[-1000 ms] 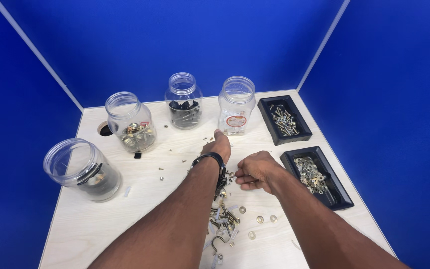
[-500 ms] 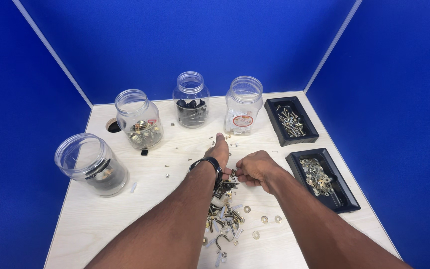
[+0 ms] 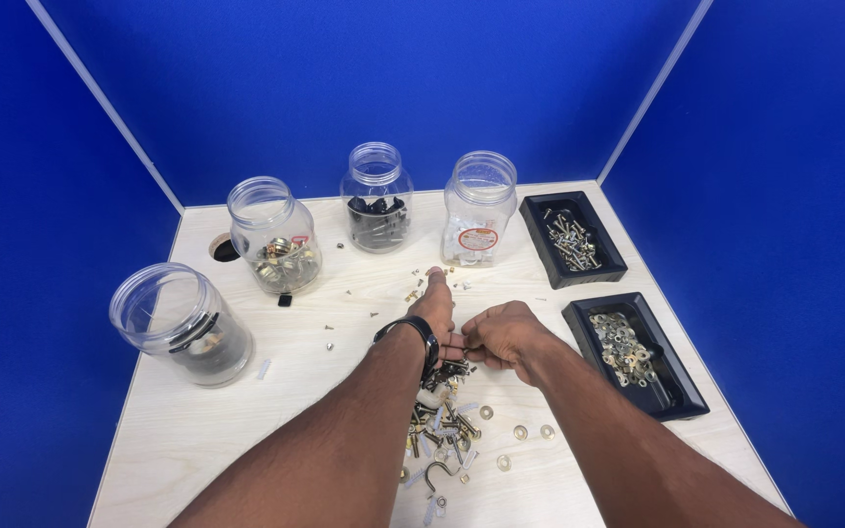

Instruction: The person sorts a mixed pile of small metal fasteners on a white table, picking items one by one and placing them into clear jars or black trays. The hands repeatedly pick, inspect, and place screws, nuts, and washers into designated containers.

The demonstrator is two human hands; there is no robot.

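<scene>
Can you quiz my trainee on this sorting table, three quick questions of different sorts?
1. How many clear jars stand on the table?
2. True or false: the two black trays sit on the person's left side.
3. The right hand pinches at: A) the pile of hardware by the left hand, B) a jar, C) a tray.

Key: 1. four; 2. false; 3. A

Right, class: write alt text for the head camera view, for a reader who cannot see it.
Two bare hands, left hand and right hand, meet over a pile of mixed small hardware on a pale wooden table. Four clear jars stand behind, two black trays of metal parts sit at the right, and blue walls surround the table.
</scene>
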